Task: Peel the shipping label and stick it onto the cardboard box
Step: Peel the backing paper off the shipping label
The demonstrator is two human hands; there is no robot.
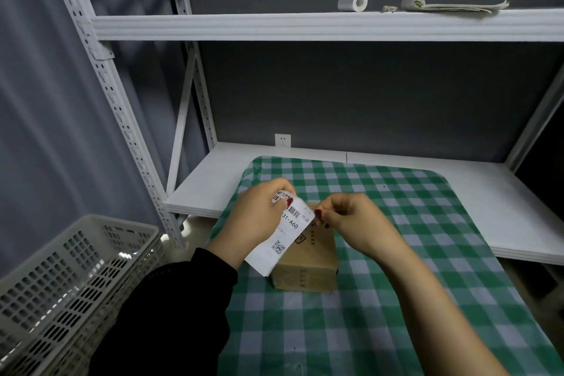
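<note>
A white shipping label [282, 238] with barcodes and a QR code is held up, tilted, just above the left part of a small cardboard box [308, 265]. The box lies on a green-and-white checked cloth [381, 299]. My left hand [256, 217] grips the label's upper left part, thumb on its face. My right hand [354, 223] pinches the label's upper right corner between thumb and forefinger. The label hides part of the box's top.
A stack of pale plastic baskets [70, 290] stands at the lower left. The cloth lies on a white shelf board [213, 180] of a metal rack. On the upper shelf [305, 26] lie a white roll [352, 2] and folded papers [454, 5].
</note>
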